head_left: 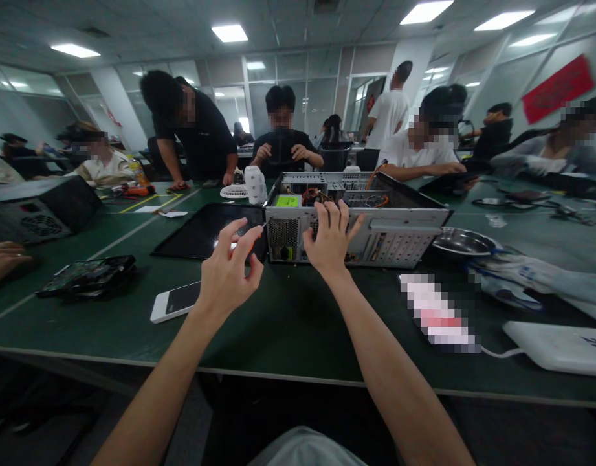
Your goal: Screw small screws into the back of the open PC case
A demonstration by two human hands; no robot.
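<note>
An opened desktop computer case lies on its side in front of me, its rear panel facing me and cables showing inside. My left hand is closed on a screwdriver with a small orange part showing; its thin shaft points at the left end of the rear panel. Most of the handle is hidden by my fingers. My right hand rests against the middle of the rear panel with its fingers spread, fingertips at the top edge. A black side panel lies flat left of the case.
Left are circuit boards, another computer case and a white phone-like device. Right are a metal bowl, gloves, a pixelated phone and a white power bank joined by a cable. Other people work around the table.
</note>
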